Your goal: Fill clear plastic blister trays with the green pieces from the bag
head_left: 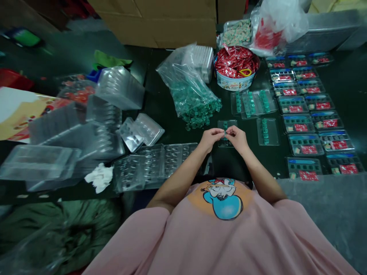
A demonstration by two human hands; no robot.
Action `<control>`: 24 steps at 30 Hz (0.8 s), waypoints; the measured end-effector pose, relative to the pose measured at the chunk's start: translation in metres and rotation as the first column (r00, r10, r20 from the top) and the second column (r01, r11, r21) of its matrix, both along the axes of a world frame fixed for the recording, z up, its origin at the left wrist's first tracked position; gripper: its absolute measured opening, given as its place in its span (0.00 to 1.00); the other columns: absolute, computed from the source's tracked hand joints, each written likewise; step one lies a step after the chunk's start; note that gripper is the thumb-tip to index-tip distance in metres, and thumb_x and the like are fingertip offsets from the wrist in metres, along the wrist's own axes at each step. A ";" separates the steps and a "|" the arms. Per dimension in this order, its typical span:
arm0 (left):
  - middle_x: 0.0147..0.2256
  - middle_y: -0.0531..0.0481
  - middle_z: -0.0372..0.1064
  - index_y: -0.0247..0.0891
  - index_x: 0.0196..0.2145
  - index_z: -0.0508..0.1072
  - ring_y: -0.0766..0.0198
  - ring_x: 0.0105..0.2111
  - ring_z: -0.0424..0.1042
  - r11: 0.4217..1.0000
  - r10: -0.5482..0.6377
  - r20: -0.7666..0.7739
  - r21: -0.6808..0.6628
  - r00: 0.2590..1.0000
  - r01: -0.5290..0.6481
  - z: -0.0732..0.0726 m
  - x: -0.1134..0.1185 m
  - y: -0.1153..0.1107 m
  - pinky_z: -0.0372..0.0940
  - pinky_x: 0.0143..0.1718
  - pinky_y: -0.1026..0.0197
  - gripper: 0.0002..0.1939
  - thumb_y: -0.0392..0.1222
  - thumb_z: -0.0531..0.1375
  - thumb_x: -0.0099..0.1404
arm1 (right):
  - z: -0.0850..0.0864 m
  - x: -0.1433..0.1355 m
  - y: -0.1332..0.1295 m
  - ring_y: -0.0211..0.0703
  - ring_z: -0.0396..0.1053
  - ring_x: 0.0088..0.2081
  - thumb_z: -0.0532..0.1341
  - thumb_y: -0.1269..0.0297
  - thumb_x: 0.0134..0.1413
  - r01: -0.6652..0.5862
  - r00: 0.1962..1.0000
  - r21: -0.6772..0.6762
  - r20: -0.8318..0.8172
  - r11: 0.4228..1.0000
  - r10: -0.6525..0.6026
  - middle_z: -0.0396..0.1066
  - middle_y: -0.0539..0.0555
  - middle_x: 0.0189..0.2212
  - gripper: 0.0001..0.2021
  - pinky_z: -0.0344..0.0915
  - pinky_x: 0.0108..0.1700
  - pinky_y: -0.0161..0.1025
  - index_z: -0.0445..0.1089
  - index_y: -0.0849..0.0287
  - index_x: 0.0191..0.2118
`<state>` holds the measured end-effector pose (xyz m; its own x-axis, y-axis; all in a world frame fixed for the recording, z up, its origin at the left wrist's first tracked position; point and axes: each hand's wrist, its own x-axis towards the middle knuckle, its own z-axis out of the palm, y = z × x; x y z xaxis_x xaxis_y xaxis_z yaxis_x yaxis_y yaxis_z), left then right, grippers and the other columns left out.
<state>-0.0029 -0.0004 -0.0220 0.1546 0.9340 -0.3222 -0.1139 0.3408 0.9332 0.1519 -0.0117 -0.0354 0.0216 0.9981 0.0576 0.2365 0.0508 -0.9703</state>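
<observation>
My left hand [211, 139] and my right hand [237, 138] meet fingertip to fingertip over a small clear plastic sheet [231, 123]. Both are closed in a pinch around a small green plastic piece, mostly covered by the fingers. More green pieces [225, 125] line up on this sheet just beyond the fingertips. To the right lies another clear sheet [273, 131] bearing a row of green pieces [265, 131]. Farther back, more clear sheets [243, 110] carry similar rows. Loose green pieces [197, 114] spill from a clear bag [179, 72] beyond my left hand.
A round tin [235, 82] of red packets [236, 61] stands at the back. Filled clear trays [302, 147] form columns on the right. Empty clear trays [155, 164] lie left of my arms, near stacked clear shells [120, 86] and a crumpled white tissue [99, 177]. Cardboard [172, 23] stands behind.
</observation>
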 end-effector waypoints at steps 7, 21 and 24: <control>0.33 0.48 0.75 0.34 0.36 0.78 0.64 0.33 0.72 0.941 -0.095 -0.294 0.284 0.951 0.182 -0.026 -0.006 -0.007 0.67 0.39 0.61 0.13 0.41 0.68 0.52 | -0.016 0.018 -0.015 0.41 0.67 0.33 0.61 0.68 0.53 -0.176 0.933 0.130 0.338 0.976 0.123 0.69 0.51 0.31 0.01 0.63 0.38 0.37 0.70 0.56 0.33; 0.39 0.44 0.75 0.36 0.40 0.79 0.61 0.40 0.75 0.608 -0.030 -0.783 0.479 0.622 0.633 -0.045 0.000 -0.012 0.70 0.44 0.59 0.08 0.35 0.65 0.61 | -0.023 0.033 -0.027 0.44 0.68 0.37 0.56 0.67 0.59 -0.022 0.911 0.134 0.411 0.991 -0.035 0.69 0.54 0.34 0.06 0.64 0.43 0.39 0.70 0.57 0.35; 0.39 0.43 0.75 0.36 0.41 0.79 0.60 0.40 0.75 0.592 -0.005 -0.829 0.448 0.559 0.670 -0.049 0.002 -0.013 0.70 0.44 0.59 0.08 0.36 0.64 0.63 | -0.027 0.034 -0.025 0.46 0.68 0.40 0.56 0.67 0.58 0.084 0.890 0.151 0.433 0.985 -0.142 0.68 0.58 0.39 0.06 0.65 0.46 0.41 0.71 0.58 0.38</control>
